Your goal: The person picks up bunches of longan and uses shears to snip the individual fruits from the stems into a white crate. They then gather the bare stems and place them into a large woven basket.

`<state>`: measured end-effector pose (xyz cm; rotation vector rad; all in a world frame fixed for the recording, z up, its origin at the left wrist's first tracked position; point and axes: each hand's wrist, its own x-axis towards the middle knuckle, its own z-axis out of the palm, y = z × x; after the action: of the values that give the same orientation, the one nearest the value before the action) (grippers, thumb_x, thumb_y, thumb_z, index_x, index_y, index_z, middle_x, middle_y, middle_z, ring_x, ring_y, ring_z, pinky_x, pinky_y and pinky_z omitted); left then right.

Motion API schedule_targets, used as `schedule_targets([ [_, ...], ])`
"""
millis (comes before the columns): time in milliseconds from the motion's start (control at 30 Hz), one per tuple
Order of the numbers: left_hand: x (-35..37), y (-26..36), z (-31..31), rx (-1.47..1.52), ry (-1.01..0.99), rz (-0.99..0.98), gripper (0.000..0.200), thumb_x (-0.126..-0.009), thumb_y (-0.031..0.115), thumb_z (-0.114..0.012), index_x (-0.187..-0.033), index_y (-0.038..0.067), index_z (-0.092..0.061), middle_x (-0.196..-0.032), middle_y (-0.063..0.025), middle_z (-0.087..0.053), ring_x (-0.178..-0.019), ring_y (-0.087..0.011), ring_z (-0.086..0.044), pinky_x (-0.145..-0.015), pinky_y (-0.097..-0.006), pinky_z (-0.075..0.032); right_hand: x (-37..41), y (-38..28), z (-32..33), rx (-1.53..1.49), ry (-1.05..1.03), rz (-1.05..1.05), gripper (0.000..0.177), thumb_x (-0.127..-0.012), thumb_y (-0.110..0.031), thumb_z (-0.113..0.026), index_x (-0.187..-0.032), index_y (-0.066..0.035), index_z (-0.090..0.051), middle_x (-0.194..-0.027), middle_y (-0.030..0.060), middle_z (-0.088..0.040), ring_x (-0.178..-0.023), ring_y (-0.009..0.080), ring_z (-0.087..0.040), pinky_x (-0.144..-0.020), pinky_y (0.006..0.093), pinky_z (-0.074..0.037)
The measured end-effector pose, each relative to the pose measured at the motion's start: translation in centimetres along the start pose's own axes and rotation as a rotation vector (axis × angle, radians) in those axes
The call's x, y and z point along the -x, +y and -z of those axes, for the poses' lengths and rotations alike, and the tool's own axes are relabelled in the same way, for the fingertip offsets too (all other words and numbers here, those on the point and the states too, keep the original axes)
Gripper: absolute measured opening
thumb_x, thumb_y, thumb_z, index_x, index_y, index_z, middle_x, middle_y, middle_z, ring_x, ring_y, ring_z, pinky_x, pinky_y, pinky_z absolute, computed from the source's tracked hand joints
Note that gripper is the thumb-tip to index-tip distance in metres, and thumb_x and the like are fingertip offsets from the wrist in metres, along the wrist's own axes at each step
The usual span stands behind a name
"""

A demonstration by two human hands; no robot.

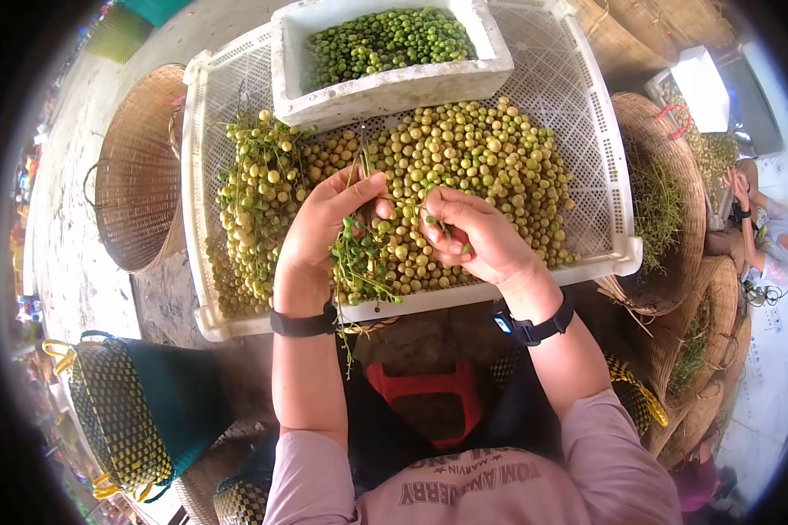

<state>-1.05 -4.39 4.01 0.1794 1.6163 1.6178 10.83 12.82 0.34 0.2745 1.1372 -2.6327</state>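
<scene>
My left hand [334,212] is closed around the stems of a fruit bunch [359,262], whose small dark-green round fruits hang below the fingers. Thin stem ends stick up above the thumb. Beside it, my right hand [474,232] is closed, thumb against fingers, with a few small green fruits [438,224] at its fingertips. Both hands are over a white plastic crate [569,61] holding a heap of loose yellow-green fruits [481,149]. Fruits still on stems [258,192] lie on its left side. A white foam box [394,87] of dark-green fruits stands at the crate's far edge.
A wicker basket [136,175] stands at left, above a woven bag [118,411]. At right, another basket [626,114] holds bare green stems [657,201]. A red stool [468,394] is below the crate. Another person [775,232] sits at far right.
</scene>
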Motion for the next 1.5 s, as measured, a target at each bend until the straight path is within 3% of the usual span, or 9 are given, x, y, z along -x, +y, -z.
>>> schedule_targets([
  [167,-0.2,0.0,0.0,-0.016,0.009,-0.012,0.016,-0.09,0.03,-0.063,-0.09,0.013,-0.06,-0.073,0.0045,-0.063,-0.067,-0.0031,-0.052,-0.061,-0.0209,-0.035,-0.1,0.0,-0.2,0.096,0.115,0.082,0.033,-0.1,-0.037,-0.044,-0.084,-0.01,-0.055,-0.071,-0.0035,-0.047,-0.056,0.0013,-0.036,-0.044,0.016,-0.026],
  [233,-0.2,0.0,0.1,-0.02,0.0,-0.024,0.016,-0.091,0.028,-0.062,-0.09,0.013,-0.06,-0.074,0.0038,-0.063,-0.067,-0.0034,-0.052,-0.061,-0.021,-0.036,-0.1,-0.1,-0.4,0.294,0.218,0.233,0.031,-0.1,-0.036,-0.045,-0.085,-0.01,-0.056,-0.068,-0.0048,-0.046,-0.054,0.0011,-0.036,-0.042,0.0158,-0.026],
  [367,-0.6,-0.6,0.2,0.089,0.105,-0.198,0.016,-0.093,0.027,-0.06,-0.091,0.011,-0.06,-0.075,0.0019,-0.063,-0.066,-0.0038,-0.052,-0.062,-0.02,-0.039,0.2,-0.5,1.0,0.079,0.354,0.258,0.02,-0.098,-0.028,-0.051,-0.096,-0.01,-0.06,-0.067,-0.0065,-0.047,-0.051,0.0002,-0.036,-0.041,0.0151,-0.027],
  [533,-1.1,-0.8,-0.9,0.242,0.272,-0.243,0.015,-0.094,0.024,-0.059,-0.091,0.01,-0.059,-0.077,-0.0009,-0.064,-0.069,-0.0048,-0.054,-0.06,-0.0188,-0.042,-0.7,0.7,-0.9,0.041,0.261,0.14,0.018,-0.093,-0.025,-0.061,-0.101,-0.009,-0.059,-0.07,-0.0084,-0.046,-0.052,-0.0007,-0.035,-0.042,0.0139,-0.026],
  [767,-0.8,-0.7,-1.9,0.204,0.25,-0.211,0.014,-0.093,0.023,-0.06,-0.089,0.009,-0.059,-0.077,-0.0018,-0.064,-0.073,-0.007,-0.055,-0.071,-0.0216,-0.043,-1.1,1.4,-1.2,-0.026,0.297,0.303,0.02,-0.089,-0.026,-0.068,-0.097,-0.01,-0.06,-0.073,-0.0083,-0.048,-0.053,-0.0016,-0.036,-0.043,0.0137,-0.026],
  [1100,-1.6,-1.5,-1.1,0.241,0.234,-0.214,0.016,-0.092,0.025,-0.061,-0.091,0.01,-0.06,-0.077,-0.0011,-0.065,-0.072,-0.006,-0.055,-0.067,-0.02,-0.041,-0.4,1.3,-1.1,0.188,0.356,0.368,0.013,-0.094,-0.023,-0.06,-0.093,-0.009,-0.06,-0.069,-0.009,-0.048,-0.053,-0.0017,-0.036,-0.044,0.0151,-0.027],
  [1167,-1.6,-1.5,-0.9,0.255,0.268,-0.18,0.016,-0.092,0.026,-0.062,-0.091,0.01,-0.059,-0.077,-0.0007,-0.065,-0.069,-0.0048,-0.054,-0.06,-0.0186,-0.04,-0.2,1.1,-1.0,0.352,0.378,0.366,0.015,-0.095,-0.024,-0.058,-0.092,-0.009,-0.06,-0.067,-0.0096,-0.046,-0.054,-0.0018,-0.036,-0.045,0.0153,-0.027],
  [1367,-1.8,-1.4,0.1,0.278,0.291,-0.193,0.014,-0.091,0.026,-0.063,-0.089,0.013,-0.059,-0.075,0.0007,-0.064,-0.064,-0.0026,-0.053,-0.051,-0.0171,-0.036,0.0,0.3,-0.6,-0.065,0.189,0.33,0.014,-0.095,-0.022,-0.054,-0.092,-0.009,-0.059,-0.07,-0.0077,-0.047,-0.053,-0.0006,-0.035,-0.045,0.0147,-0.027],
  [1500,-1.4,-0.9,0.7,0.261,0.282,-0.191,0.013,-0.09,0.026,-0.064,-0.089,0.014,-0.059,-0.074,0.0015,-0.064,-0.065,-0.0021,-0.053,-0.052,-0.0168,-0.036,0.1,-0.1,-0.2,-0.023,0.252,0.317,0.012,-0.095,-0.02,-0.054,-0.092,-0.009,-0.059,-0.072,-0.0069,-0.048,-0.055,-0.0004,-0.036,-0.046,0.0152,-0.029],
])
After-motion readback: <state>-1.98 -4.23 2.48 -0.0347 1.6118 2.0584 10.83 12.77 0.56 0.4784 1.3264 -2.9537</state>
